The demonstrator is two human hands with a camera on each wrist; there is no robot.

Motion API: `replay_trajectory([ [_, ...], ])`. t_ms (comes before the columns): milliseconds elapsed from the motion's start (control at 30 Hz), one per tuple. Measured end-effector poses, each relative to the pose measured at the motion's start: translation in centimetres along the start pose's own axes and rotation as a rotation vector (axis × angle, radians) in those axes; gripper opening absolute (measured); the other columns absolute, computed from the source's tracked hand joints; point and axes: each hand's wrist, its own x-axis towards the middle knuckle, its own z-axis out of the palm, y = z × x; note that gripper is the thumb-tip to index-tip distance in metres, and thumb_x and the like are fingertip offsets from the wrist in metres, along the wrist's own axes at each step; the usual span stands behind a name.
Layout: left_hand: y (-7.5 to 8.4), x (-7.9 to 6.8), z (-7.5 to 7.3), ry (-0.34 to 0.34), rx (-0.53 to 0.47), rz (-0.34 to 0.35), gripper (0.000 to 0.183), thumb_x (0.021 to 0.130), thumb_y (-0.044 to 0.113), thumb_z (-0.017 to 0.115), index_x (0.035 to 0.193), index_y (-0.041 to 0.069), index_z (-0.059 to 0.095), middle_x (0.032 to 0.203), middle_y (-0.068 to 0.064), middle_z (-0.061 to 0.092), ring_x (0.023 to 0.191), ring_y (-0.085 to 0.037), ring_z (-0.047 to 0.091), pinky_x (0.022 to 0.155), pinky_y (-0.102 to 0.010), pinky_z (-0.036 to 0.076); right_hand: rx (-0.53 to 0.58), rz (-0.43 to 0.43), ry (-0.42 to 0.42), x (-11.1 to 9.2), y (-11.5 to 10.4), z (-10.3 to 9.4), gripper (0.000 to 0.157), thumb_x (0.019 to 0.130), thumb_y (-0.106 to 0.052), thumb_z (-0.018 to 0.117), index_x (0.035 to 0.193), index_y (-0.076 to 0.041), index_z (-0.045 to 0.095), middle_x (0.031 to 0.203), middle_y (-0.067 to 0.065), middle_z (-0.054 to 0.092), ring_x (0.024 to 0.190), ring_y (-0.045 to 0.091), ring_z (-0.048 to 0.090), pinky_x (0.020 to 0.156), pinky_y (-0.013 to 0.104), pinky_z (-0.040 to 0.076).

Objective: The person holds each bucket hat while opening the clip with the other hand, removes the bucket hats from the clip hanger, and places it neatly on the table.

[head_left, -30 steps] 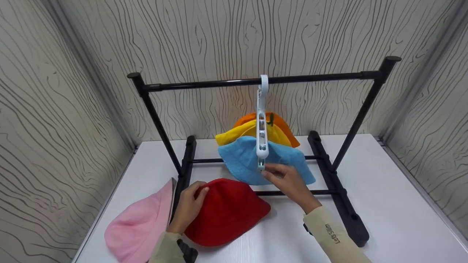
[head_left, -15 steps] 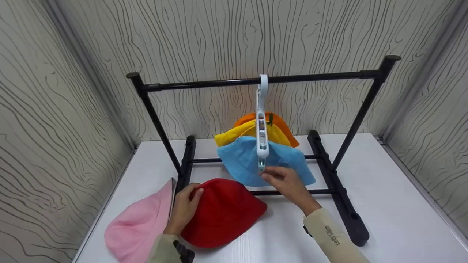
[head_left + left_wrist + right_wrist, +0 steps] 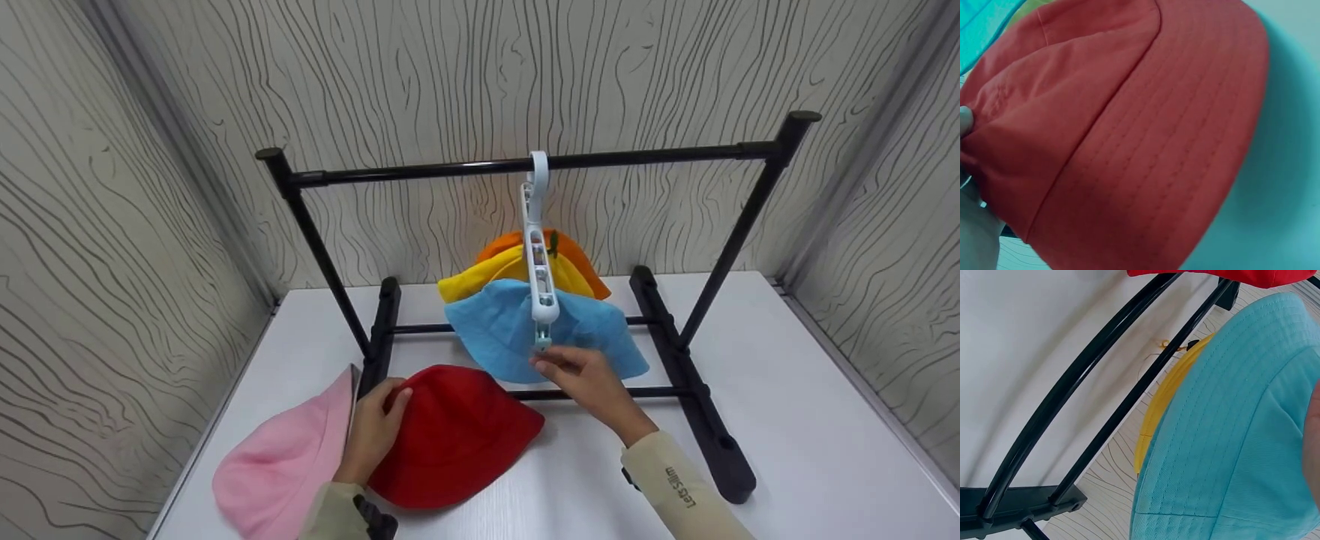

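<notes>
Across the white tabletop (image 3: pixel 825 420) stands a black tubular metal rack (image 3: pixel 637 157), its top bar showing in the head view only; my right wrist view catches two low rails and a foot. At the rack's front left, I have the red fabric bucket hat (image 3: pixel 457 442) pinched at its crown between thumb and fingers of my left hand (image 3: pixel 375 427); the left wrist view alone brings out the stitched rows on its brim. Beside the rack's left foot lies a pink fabric bucket hat (image 3: pixel 281 465). Under the rack's top bar, a sky-blue fabric bucket hat (image 3: pixel 495 330) partly covers a yellow fabric hat (image 3: pixel 480 281), with an orange fabric hat (image 3: pixel 577 259) behind both. From that bar hangs a long white plastic hanger (image 3: pixel 537 255), crossing in front of the blue one. Below its near end, my right hand (image 3: pixel 589 379) pinches a small pale clip (image 3: pixel 542 339), thumb and forefinger nearly together; those tips are outside the right wrist view.
</notes>
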Motion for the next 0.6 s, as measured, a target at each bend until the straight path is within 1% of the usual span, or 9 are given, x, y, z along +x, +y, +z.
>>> replay_trajectory([
  [133, -0.1, -0.1, 0.2, 0.003, 0.006, -0.008, 0.012, 0.089, 0.028, 0.056, 0.099, 0.026, 0.063, 0.088, 0.010, 0.063, 0.076, -0.005, 0.057, 0.070, -0.020, 0.051, 0.002, -0.002, -0.012, -0.1, 0.2, 0.0, 0.037, 0.083, -0.031, 0.063, 0.116, -0.012, 0.062, 0.107, 0.002, 0.066, 0.101, 0.019, 0.061, 0.087, 0.034, 0.047],
  [233, -0.1, -0.3, 0.4, -0.001, 0.005, -0.010, 0.013, 0.089, 0.029, 0.056, 0.100, 0.027, 0.063, 0.087, 0.011, 0.063, 0.075, -0.006, 0.056, 0.069, -0.020, 0.050, 0.002, 0.006, -0.017, -0.1, 0.4, 0.0, 0.038, 0.084, -0.032, 0.062, 0.117, -0.013, 0.061, 0.108, 0.002, 0.066, 0.102, 0.019, 0.061, 0.087, 0.032, 0.047],
  [367, -0.3, -0.4, 0.4, 0.002, 0.016, 0.005, 0.013, 0.089, 0.031, 0.055, 0.099, 0.027, 0.062, 0.085, 0.011, 0.062, 0.072, -0.006, 0.055, 0.068, -0.020, 0.050, -0.002, 0.015, -0.018, -0.2, 0.5, 0.0, 0.039, 0.084, -0.032, 0.062, 0.117, -0.013, 0.061, 0.109, 0.003, 0.065, 0.103, 0.020, 0.061, 0.087, 0.033, 0.047],
  [467, -0.7, -0.6, 0.5, 0.016, 0.020, 0.015, 0.012, 0.089, 0.027, 0.056, 0.099, 0.024, 0.063, 0.084, 0.010, 0.062, 0.072, -0.007, 0.054, 0.067, -0.021, 0.050, 0.002, 0.024, -0.018, -0.3, 0.5, 0.0, 0.039, 0.084, -0.032, 0.062, 0.118, -0.013, 0.061, 0.110, 0.003, 0.065, 0.103, 0.021, 0.060, 0.088, 0.035, 0.047],
  [600, -1.1, -0.8, 0.6, 0.037, 0.014, 0.008, 0.010, 0.088, 0.023, 0.058, 0.097, 0.022, 0.063, 0.082, 0.009, 0.061, 0.072, -0.007, 0.053, 0.065, -0.021, 0.049, 0.001, 0.031, -0.013, -0.4, 0.6, 0.0, 0.038, 0.084, -0.033, 0.061, 0.118, -0.015, 0.060, 0.110, 0.003, 0.065, 0.103, 0.020, 0.061, 0.088, 0.035, 0.047],
])
